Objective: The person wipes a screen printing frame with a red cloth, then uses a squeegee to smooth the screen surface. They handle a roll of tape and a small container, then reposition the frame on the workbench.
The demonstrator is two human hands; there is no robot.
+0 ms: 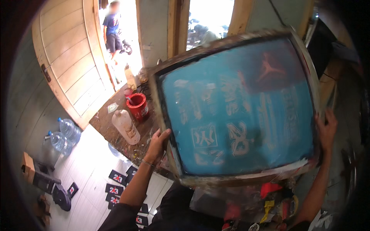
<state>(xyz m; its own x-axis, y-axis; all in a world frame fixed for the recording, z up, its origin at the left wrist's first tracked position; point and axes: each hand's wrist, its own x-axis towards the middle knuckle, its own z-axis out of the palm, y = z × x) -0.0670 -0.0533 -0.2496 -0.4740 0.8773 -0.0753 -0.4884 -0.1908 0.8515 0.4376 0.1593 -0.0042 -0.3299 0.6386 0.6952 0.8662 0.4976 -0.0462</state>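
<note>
teal screen frame [239,111] with pale motifs; red bucket [138,106]

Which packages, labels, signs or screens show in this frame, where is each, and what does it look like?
Printing screen: held up between left hand and right hand; rectangular worn frame, teal mesh with pale stencil shapes.
Red bucket: on the stained table, round, label band on its side.
Milky plastic bottle: tilted beside the bucket.
Two clear water jugs: floor, left, blue caps.
Black printed cards: laid on the white floor, red and white marks.

A stained worktable [104,124] carries a red bucket [138,107] and white jug [125,126].
</note>
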